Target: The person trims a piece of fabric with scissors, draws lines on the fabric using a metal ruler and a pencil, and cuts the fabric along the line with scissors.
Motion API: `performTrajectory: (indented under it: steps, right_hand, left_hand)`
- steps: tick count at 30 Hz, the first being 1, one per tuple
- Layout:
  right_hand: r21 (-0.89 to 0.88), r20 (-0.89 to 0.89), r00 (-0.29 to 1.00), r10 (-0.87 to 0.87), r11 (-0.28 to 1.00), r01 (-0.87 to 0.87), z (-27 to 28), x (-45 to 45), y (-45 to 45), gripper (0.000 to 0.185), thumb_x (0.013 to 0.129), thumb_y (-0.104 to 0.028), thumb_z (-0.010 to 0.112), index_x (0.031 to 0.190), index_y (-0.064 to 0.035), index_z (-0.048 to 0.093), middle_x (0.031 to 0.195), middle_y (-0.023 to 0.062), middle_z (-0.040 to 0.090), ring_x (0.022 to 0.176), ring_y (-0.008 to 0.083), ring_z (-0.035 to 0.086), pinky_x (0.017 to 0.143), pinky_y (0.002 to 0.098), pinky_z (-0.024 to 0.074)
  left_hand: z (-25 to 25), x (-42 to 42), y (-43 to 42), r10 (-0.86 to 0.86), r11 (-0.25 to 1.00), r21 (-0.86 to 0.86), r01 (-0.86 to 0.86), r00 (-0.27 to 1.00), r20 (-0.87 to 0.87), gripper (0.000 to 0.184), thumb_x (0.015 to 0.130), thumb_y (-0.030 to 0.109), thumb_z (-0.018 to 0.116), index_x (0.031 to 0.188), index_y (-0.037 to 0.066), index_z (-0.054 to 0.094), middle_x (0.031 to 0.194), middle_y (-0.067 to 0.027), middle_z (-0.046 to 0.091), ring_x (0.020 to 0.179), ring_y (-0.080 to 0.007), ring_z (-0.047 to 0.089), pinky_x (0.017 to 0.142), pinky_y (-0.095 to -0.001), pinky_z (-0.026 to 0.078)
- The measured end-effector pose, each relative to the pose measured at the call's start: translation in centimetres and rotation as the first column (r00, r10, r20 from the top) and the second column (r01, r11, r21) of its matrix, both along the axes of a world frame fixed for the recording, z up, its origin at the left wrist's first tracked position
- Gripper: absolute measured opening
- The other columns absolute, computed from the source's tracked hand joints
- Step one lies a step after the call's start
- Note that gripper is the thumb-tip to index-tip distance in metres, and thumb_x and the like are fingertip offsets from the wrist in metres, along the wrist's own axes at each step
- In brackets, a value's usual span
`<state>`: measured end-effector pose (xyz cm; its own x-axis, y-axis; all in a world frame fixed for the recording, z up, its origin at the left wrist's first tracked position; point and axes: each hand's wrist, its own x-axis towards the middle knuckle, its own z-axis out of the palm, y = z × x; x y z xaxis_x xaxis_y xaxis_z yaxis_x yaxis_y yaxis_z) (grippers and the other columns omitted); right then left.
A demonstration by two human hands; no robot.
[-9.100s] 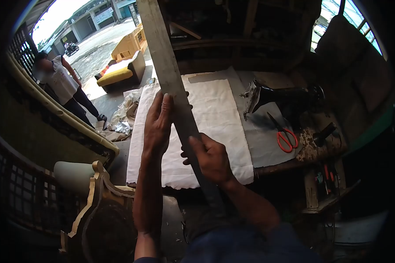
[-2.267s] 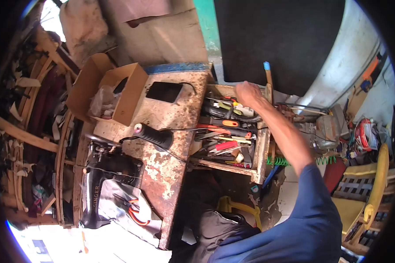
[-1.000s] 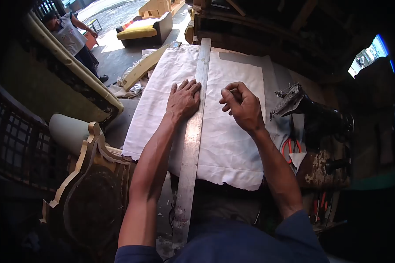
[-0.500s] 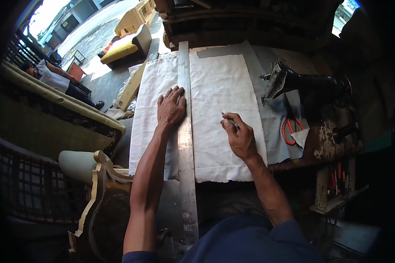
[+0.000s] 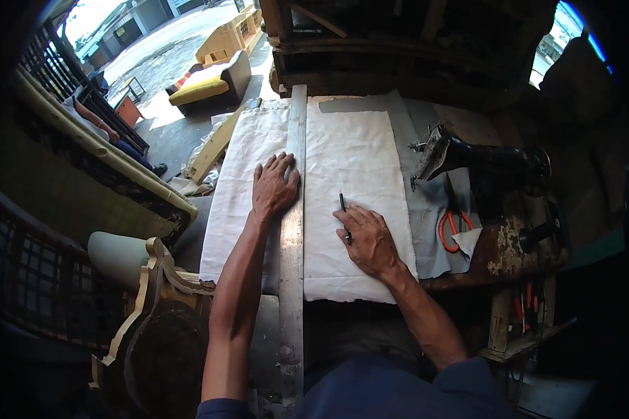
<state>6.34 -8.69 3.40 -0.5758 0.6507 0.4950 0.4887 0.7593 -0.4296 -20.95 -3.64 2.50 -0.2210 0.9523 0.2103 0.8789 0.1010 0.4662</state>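
Observation:
A white cloth [image 5: 349, 160] with creases lies spread over the table. Across it, running from the far edge toward my body, is a long metal straightedge [image 5: 295, 244]. My left hand [image 5: 275, 187] rests flat on the cloth, fingers stretched forward, its thumb side against the straightedge. To the right of the straightedge, my right hand [image 5: 370, 241] lies low over the cloth, palm down. A slim dark pencil [image 5: 342, 202] is held between its thumb and fingers, pointing away from me. The pencil's lower part is partly hidden by the fingers.
A black sewing machine [image 5: 482, 157] stands on the right. Orange-handled scissors [image 5: 449, 230] lie on grey fabric [image 5: 433, 202]. Hand tools [image 5: 528, 307] sit in a wooden holder below. A carved chair frame [image 5: 147, 300] stands at left. A person [image 5: 108, 133] is beyond it.
My right hand has turned palm down and shifted slightly left and nearer to me; the pencil now points forward. My left hand stays beside the straightedge. The whole view has tilted slightly.

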Motion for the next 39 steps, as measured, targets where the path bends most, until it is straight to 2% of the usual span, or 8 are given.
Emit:
performTrajectory:
  steps: [3,8,11,17,27,32,36,39]
  right_hand:
    - [0.058,-0.029,0.998,-0.049,0.997,0.051,0.6,-0.3,-1.8,0.035,0.094,-0.012,0.065,0.129,-0.0036,0.063,0.118,0.0177,0.069,0.126,0.0344,0.059,0.107,0.0503,0.0411]
    - [-0.043,0.183,0.644,0.742,0.661,-0.749,1.7,0.7,-13.9,0.037,0.097,-0.016,0.052,0.134,-0.0176,0.056,0.152,0.0041,0.049,0.152,0.0214,0.033,0.122,0.0673,0.0224]
    - [-0.107,0.305,0.561,0.770,0.613,-0.783,-0.8,0.3,-16.9,0.043,0.099,-0.017,0.051,0.141,-0.0198,0.049,0.154,0.0031,0.045,0.156,0.0210,0.023,0.121,0.0744,0.0156]
    - [0.099,0.102,0.735,0.671,0.728,-0.678,-1.1,0.0,-17.4,0.022,0.096,-0.022,0.059,0.116,-0.0223,0.068,0.129,0.0001,0.067,0.140,0.0177,0.051,0.119,0.0699,0.0249]
    - [0.008,0.072,0.743,0.665,0.745,-0.668,-2.3,1.6,-17.3,0.021,0.096,-0.020,0.059,0.116,-0.0202,0.067,0.137,0.0029,0.065,0.142,0.0157,0.049,0.116,0.0677,0.0323]
    - [-0.132,-0.038,0.651,0.758,0.642,-0.755,1.7,2.0,-13.5,0.028,0.092,-0.017,0.068,0.119,-0.0118,0.065,0.140,0.0086,0.064,0.135,0.0213,0.057,0.107,0.0484,0.0483]
    - [-0.103,-0.232,0.866,0.443,0.874,-0.475,7.5,-0.2,-3.0,0.016,0.092,-0.016,0.072,0.102,-0.0039,0.071,0.092,0.0112,0.077,0.077,0.0249,0.075,0.067,0.0350,0.0576]
    - [-0.373,-0.267,0.963,-0.048,0.926,-0.058,7.5,-5.4,7.0,0.030,0.103,-0.022,0.054,0.119,-0.0003,0.067,0.081,0.0157,0.076,0.074,0.0218,0.076,0.072,0.0336,0.0581]
  left_hand:
    - [0.7,0.4,-0.4,-0.001,0.999,-0.045,-0.001,1.000,-0.030,0.055,0.098,0.042,0.053,0.147,0.016,0.054,0.159,-0.0086,0.045,0.152,-0.0255,0.033,0.127,-0.0475,0.014]
    - [0.7,0.5,-0.1,0.006,0.999,-0.038,-0.008,0.999,-0.045,0.056,0.098,0.043,0.052,0.147,0.017,0.054,0.159,-0.0081,0.045,0.152,-0.0250,0.033,0.127,-0.0472,0.014]
    - [0.5,0.3,-0.1,0.012,0.999,-0.038,-0.013,1.000,-0.021,0.056,0.098,0.045,0.054,0.146,0.017,0.056,0.159,-0.0068,0.046,0.152,-0.0242,0.033,0.126,-0.0457,0.016]
    - [0.5,-0.2,0.1,-0.001,0.999,-0.051,0.002,1.000,0.012,0.056,0.098,0.046,0.052,0.147,0.019,0.055,0.159,-0.0050,0.046,0.152,-0.0232,0.033,0.126,-0.0471,0.014]
    - [0.9,0.5,-0.6,0.006,0.999,-0.049,-0.008,1.000,-0.025,0.056,0.097,0.047,0.055,0.145,0.018,0.058,0.158,-0.0059,0.048,0.152,-0.0236,0.034,0.126,-0.0465,0.017]
    - [0.8,0.8,-0.2,-0.025,0.998,-0.064,0.015,0.988,-0.153,0.055,0.100,0.043,0.050,0.147,0.014,0.053,0.163,-0.0065,0.040,0.153,-0.0298,0.031,0.126,-0.0524,0.016]
    - [1.1,0.8,-0.3,-0.041,0.994,-0.103,0.024,0.986,-0.159,0.057,0.100,0.043,0.047,0.151,0.016,0.049,0.164,-0.0066,0.037,0.153,-0.0312,0.030,0.125,-0.0549,0.015]
    - [1.2,0.9,-0.6,-0.056,0.992,-0.118,0.034,0.981,-0.186,0.058,0.101,0.042,0.044,0.153,0.017,0.046,0.165,-0.0067,0.036,0.154,-0.0320,0.029,0.125,-0.0558,0.014]
